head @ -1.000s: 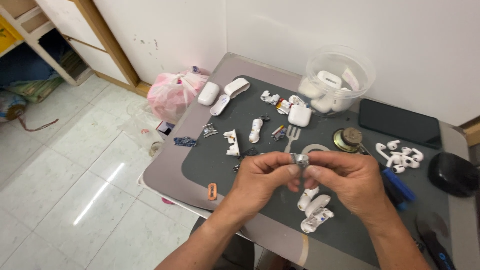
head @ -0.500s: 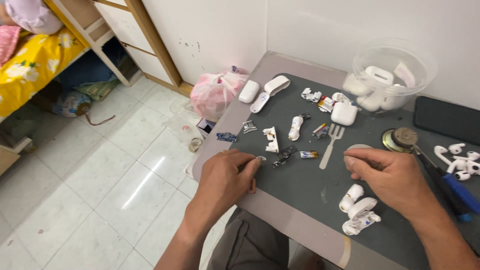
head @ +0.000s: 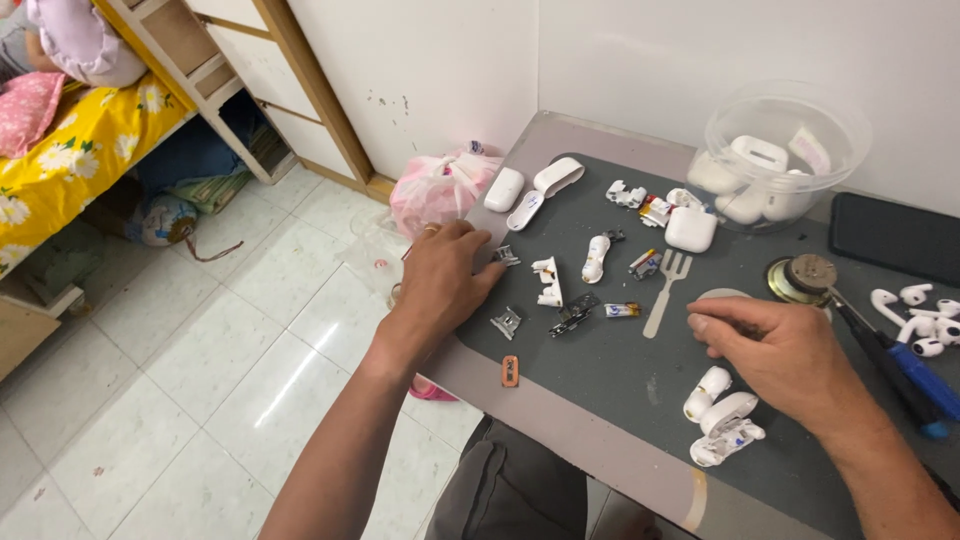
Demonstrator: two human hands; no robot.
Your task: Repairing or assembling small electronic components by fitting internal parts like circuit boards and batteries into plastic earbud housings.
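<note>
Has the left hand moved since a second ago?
Yes. The left hand left the right hand and went out to the mat's left edge, by a small metal part.

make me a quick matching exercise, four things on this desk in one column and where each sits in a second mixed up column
Things:
1. clear plastic bowl
2. white plastic fork
3. pink plastic bag
4. blue-handled tool

Places:
A. hanging off the table's left edge
B. far side of the mat, by the wall
C. right of the right hand
D. mid-mat, between the two hands

Pairs: 1-B, 2-D, 3-A, 4-C
</note>
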